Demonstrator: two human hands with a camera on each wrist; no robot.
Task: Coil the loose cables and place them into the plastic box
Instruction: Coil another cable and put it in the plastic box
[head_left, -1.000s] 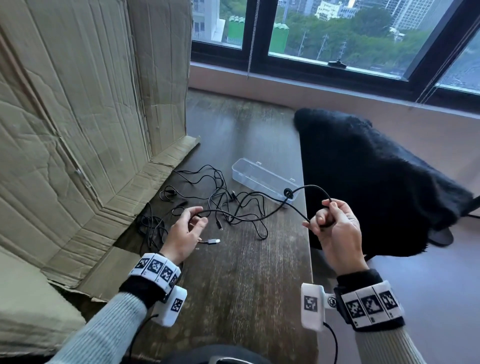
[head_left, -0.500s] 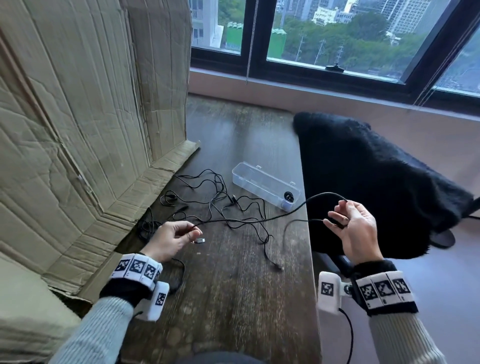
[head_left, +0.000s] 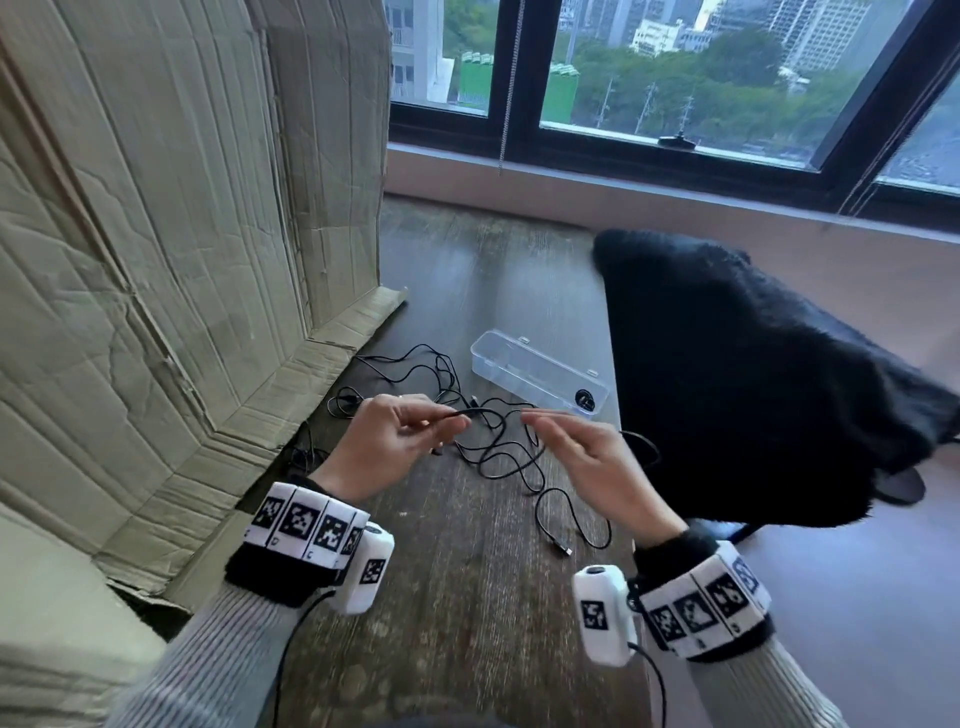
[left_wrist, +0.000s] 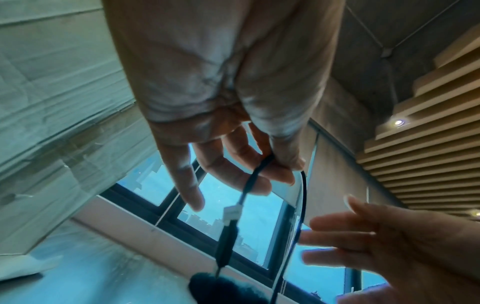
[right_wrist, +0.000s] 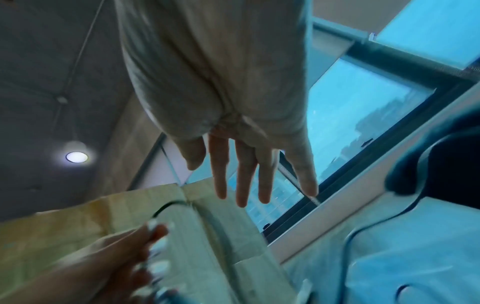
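Over the dark wooden table (head_left: 467, 597), my left hand (head_left: 451, 418) pinches a thin black cable (head_left: 485, 411) near its end. The left wrist view shows the thumb and fingers of that hand (left_wrist: 272, 164) on the cable (left_wrist: 249, 185), a white connector (left_wrist: 231, 214) hanging below. My right hand (head_left: 540, 422) hovers just to its right, fingers straight, holding nothing (right_wrist: 244, 185). The rest of the cable loops (head_left: 519, 467) across the table to a plug (head_left: 563, 548). The clear plastic box (head_left: 511, 358) lies behind, with a small black coil (head_left: 584, 399) in its right end.
More tangled black cables (head_left: 415, 369) lie left of the box. Creased cardboard (head_left: 182, 260) walls off the left side. A black furry chair (head_left: 753, 374) stands against the table's right edge. A window (head_left: 675, 78) runs along the back.
My right hand let go of the cable and moved left toward my left hand. My left hand rose off the table with the cable pinched. The cable's slack dropped onto the table.
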